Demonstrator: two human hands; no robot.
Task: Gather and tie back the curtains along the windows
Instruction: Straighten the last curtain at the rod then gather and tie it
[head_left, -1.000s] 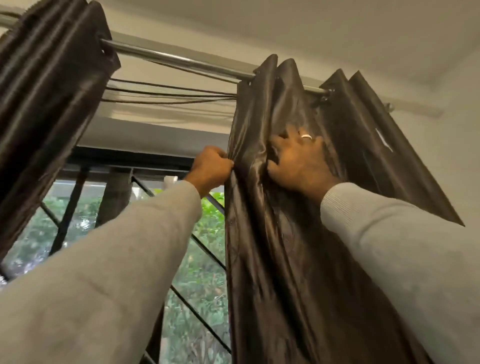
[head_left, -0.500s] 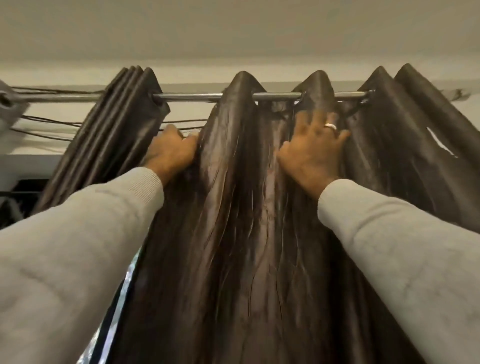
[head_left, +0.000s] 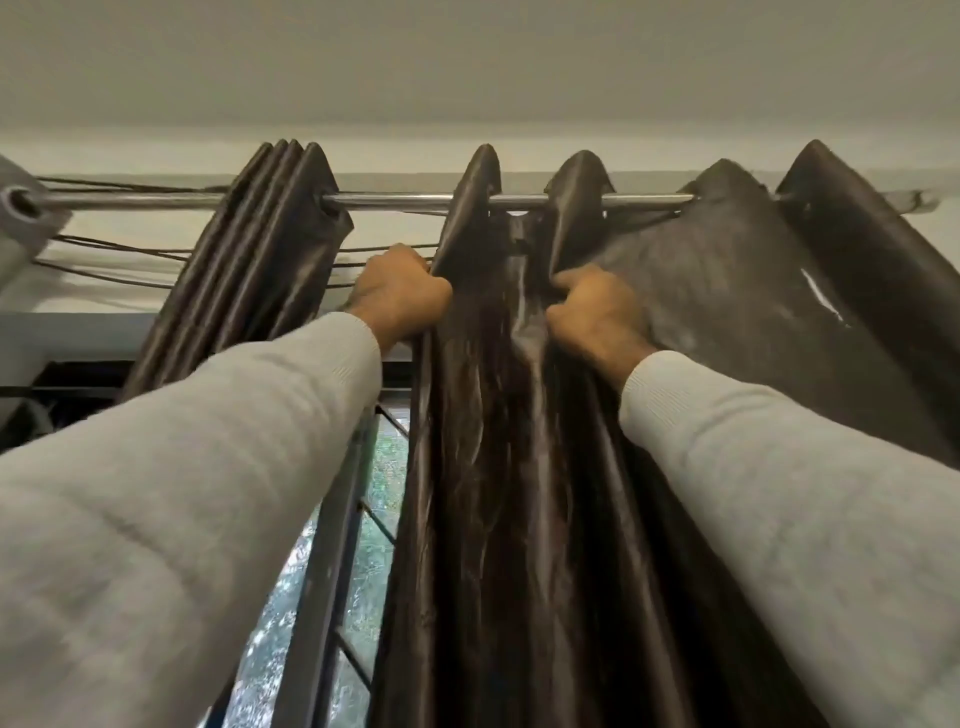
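Observation:
A dark brown satin curtain (head_left: 519, 467) hangs by eyelets from a chrome rod (head_left: 400, 200) just under the ceiling. My left hand (head_left: 397, 293) grips the curtain's left edge a little below the rod. My right hand (head_left: 597, 312) grips a fold further right, fingers curled into the cloth. Between my hands the cloth is bunched into narrow pleats. To the right the curtain spreads flatter, with a small tear (head_left: 821, 301). A second brown curtain (head_left: 260, 249) hangs tightly gathered on the rod to the left.
A grey curtain's eyelet corner (head_left: 21, 208) sits on the rod at far left. Dark cords (head_left: 130, 249) run along the wall behind. Below, a window with a dark metal grille (head_left: 337, 545) shows greenery. The ceiling is close above.
My right hand lay flat on the cloth near the rod; now its fingers are curled into a fold lower down. A gap has opened left of the curtain, showing the window.

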